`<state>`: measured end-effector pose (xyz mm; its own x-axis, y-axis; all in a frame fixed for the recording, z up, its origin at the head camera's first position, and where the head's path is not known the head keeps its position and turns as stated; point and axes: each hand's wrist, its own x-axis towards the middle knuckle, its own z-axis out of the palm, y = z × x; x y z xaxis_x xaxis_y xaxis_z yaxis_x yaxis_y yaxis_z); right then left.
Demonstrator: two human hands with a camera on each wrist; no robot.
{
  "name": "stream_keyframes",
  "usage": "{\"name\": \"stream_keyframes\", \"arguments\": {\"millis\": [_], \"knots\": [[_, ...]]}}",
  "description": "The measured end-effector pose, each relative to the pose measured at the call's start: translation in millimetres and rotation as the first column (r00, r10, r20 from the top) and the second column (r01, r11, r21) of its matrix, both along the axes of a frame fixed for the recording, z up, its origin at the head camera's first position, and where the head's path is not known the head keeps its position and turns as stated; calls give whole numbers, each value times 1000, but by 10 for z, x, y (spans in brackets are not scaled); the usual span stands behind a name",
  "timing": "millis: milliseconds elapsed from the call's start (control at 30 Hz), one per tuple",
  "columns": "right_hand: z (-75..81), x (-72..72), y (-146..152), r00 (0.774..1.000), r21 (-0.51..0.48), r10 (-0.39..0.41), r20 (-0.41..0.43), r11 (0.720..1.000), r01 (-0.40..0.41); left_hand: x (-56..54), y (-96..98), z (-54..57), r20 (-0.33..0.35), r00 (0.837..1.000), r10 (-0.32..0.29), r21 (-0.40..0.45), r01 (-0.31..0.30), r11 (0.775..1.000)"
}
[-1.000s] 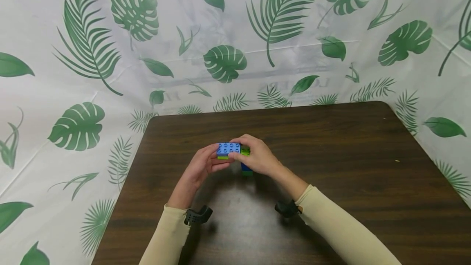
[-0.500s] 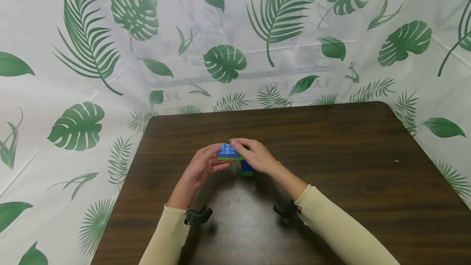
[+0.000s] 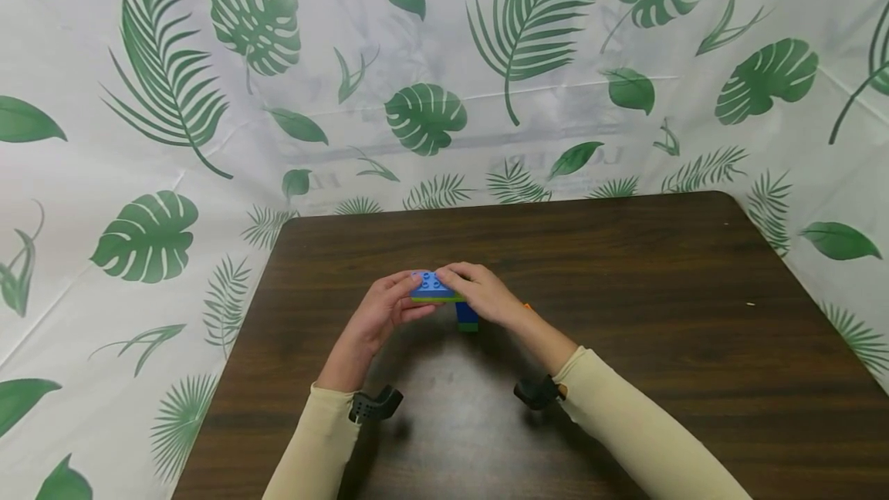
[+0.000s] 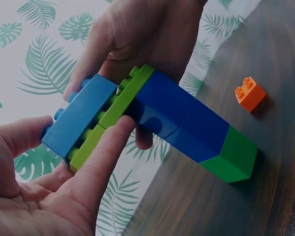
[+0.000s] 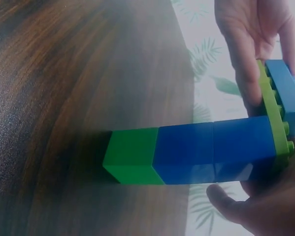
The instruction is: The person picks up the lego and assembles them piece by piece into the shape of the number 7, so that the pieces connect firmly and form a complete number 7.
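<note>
The left hand (image 3: 380,313) pinches the left end of a light blue block (image 4: 81,115) and the thin lime blocks (image 4: 129,98) beneath; lime studs show between them. The lime overhangs leftward, past the edge of the dark blue tower (image 5: 186,152), whose green foot (image 5: 135,150) stands on the table (image 3: 625,276), well apart from its far edge. The right hand (image 3: 486,295) grips the light blue block's right end. The orange block (image 4: 250,93) sits apart rightward, table stretching widely beyond.

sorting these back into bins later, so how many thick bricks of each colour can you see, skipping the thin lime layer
Light blue rectangular plastic brick: 1
Dark blue plastic bricks: 2
Green plastic brick: 1
Orange plastic brick: 1
Total: 5
</note>
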<state>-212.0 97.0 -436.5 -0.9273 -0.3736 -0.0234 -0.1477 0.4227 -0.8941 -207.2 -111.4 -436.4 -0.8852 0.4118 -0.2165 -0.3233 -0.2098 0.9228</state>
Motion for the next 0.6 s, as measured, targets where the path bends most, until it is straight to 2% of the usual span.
{"name": "stream_keyframes", "arguments": {"millis": [233,467,600], "knots": [[7,-30,20,999,-49,52,12,997,-51,-4,-2,0,18,1000,-5,23,5,1000],[10,-54,15,998,-60,60,16,996,-59,-8,9,-9,-17,1000,-9,9,9,1000],[20,-54,14,997,-91,82,13,993,-80,-2,19,-14,-19,1000,14,6,-13,1000]]}}
